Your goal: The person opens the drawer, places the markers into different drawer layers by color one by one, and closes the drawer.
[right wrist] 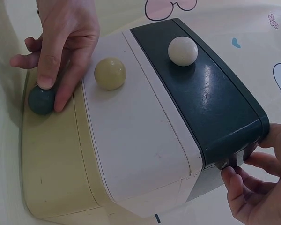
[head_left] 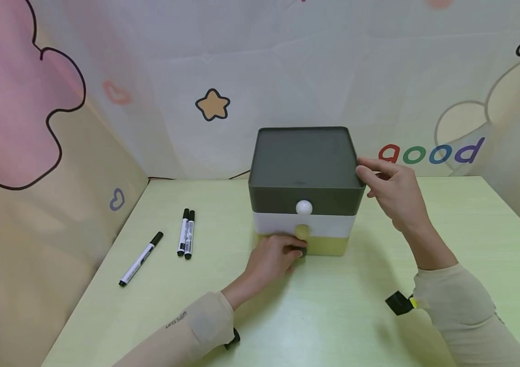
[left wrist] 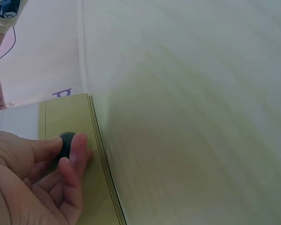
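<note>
At the left hand's (head_left: 271, 259) one o'clock stands the drawer box (head_left: 303, 188), whose lowest knob (right wrist: 41, 101) this hand pinches, probably as a handy hold, while the right hand (head_left: 393, 192) touches the three-o'clock edge (head_left: 352, 145), perhaps for steadying, though whether it grips I cannot tell.

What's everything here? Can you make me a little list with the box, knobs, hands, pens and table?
Box: dark top, white middle, yellow bottom
Top knob: white
Middle knob: yellow
Bottom knob: dark
Left hand: pinches the bottom knob
Right hand: fingers at the box's upper right edge; can't tell if gripping
Pair of pens: side by side, left of the box
Lone pen: slanted, farther left
Table: pale green
</note>
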`<state>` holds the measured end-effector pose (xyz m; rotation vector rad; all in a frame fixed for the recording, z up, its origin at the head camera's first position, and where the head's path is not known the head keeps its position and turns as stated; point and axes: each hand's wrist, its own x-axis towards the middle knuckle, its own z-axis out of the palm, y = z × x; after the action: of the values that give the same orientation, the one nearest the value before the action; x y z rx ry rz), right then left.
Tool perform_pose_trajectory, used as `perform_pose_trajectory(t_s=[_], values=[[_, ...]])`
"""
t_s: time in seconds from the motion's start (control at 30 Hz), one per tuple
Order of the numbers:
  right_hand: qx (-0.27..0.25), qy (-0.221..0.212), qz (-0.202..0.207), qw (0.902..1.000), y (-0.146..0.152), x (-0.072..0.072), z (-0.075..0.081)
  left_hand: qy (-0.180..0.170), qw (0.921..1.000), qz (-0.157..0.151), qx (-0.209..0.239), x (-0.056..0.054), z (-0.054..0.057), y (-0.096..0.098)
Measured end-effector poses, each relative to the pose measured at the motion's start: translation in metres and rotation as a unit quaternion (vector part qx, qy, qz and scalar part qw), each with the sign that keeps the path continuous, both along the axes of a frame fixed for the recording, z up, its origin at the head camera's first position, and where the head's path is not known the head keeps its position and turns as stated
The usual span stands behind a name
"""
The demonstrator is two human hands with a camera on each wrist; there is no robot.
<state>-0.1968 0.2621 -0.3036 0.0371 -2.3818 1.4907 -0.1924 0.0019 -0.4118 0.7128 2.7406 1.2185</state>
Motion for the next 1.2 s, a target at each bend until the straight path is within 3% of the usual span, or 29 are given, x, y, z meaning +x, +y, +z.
perform_pose_trajectory(t_s=[0.2, 0.6, 1.2], values=[[0.007, -0.001, -0.002, 1.0, -0.002, 0.002, 0.001, -0.014, 0.9996, 0.002, -0.026, 0.009, 0.0, -0.002], [0.009, -0.009, -0.004, 0.9999, 0.0, 0.001, 0.0, -0.018, 0.9985, -0.023, -0.045, 0.024, 0.001, -0.008], [0.004, -0.006, -0.004, 1.0, -0.002, 0.002, 0.002, -0.013, 0.9984, -0.038, -0.04, 0.05, 0.0, -0.02]])
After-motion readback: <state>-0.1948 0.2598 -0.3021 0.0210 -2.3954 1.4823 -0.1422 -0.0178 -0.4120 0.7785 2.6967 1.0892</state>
